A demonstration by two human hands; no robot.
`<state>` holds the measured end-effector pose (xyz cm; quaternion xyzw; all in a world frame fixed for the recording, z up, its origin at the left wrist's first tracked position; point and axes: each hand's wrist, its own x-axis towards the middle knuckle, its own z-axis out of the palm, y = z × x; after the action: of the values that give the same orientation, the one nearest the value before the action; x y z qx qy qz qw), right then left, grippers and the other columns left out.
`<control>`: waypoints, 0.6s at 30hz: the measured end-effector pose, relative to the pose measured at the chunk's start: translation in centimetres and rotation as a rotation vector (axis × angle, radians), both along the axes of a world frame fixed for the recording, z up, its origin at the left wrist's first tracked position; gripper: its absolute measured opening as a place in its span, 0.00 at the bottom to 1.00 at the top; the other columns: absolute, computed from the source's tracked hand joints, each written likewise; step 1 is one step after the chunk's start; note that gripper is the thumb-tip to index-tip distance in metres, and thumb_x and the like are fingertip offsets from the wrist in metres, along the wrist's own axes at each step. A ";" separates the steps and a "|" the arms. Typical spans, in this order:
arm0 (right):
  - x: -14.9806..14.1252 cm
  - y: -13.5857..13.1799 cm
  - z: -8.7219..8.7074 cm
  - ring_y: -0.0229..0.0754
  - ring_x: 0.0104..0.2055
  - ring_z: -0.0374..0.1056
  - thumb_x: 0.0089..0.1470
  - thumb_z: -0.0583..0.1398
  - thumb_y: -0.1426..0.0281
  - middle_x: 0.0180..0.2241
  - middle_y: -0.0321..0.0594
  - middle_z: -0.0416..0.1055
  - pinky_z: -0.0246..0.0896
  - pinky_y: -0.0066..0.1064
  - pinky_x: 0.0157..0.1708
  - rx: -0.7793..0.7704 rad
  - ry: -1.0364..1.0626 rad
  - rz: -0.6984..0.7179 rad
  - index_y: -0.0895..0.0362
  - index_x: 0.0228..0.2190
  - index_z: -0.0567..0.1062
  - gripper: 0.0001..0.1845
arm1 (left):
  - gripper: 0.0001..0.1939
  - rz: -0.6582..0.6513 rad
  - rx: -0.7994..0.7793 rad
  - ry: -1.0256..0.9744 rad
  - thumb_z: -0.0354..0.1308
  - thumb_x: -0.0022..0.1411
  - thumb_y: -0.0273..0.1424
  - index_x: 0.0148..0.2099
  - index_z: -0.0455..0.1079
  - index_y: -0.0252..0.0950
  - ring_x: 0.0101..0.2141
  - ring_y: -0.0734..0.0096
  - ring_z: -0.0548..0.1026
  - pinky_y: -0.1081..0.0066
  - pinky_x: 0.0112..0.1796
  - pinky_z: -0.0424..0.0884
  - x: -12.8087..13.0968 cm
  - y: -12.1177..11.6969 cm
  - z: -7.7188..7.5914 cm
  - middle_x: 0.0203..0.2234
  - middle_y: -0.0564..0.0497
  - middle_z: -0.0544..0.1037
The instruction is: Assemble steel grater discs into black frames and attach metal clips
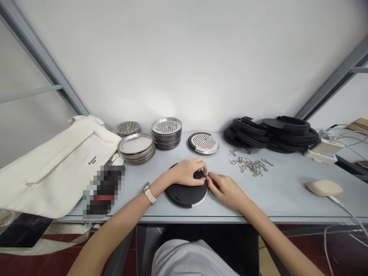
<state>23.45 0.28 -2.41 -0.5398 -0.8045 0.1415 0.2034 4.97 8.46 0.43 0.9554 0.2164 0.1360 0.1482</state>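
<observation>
A round black disc [184, 191] with a silver edge at its lower right lies flat near the table's front edge. My left hand [186, 172], a watch on its wrist, rests across the disc with thumb and fingers curled at its right side. At that side is a small metal clip [204, 173], partly hidden by fingers. My right hand [222, 188] pinches the clip from the right. Both hands' fingertips meet around it. Behind them lies a perforated metal grater disc [205, 143] in a black rim. Several loose wire clips [251, 166] are heaped to the right.
Stacked metal grater discs [166, 134] and plain metal discs [136, 147] stand back left. Black plastic rings [245, 134] and black lids [290, 134] are piled back right. A white bag [57, 165] lies left; a cream computer mouse [324, 188] with a cable lies right.
</observation>
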 end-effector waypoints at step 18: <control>-0.1 0.1 -0.3 0.38 0.21 0.61 0.63 0.45 0.65 0.20 0.35 0.65 0.48 0.28 0.25 0.029 -0.038 -0.039 0.54 0.26 0.62 0.14 | 0.07 -0.016 0.173 0.060 0.52 0.61 0.35 0.39 0.61 0.38 0.29 0.69 0.69 0.69 0.28 0.60 0.1 -0.6 0.3 0.34 0.51 0.69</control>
<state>23.34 0.36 -2.74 -0.5549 -0.7996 0.1154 0.1985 5.06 7.82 0.71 0.9700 0.2003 0.1242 0.0595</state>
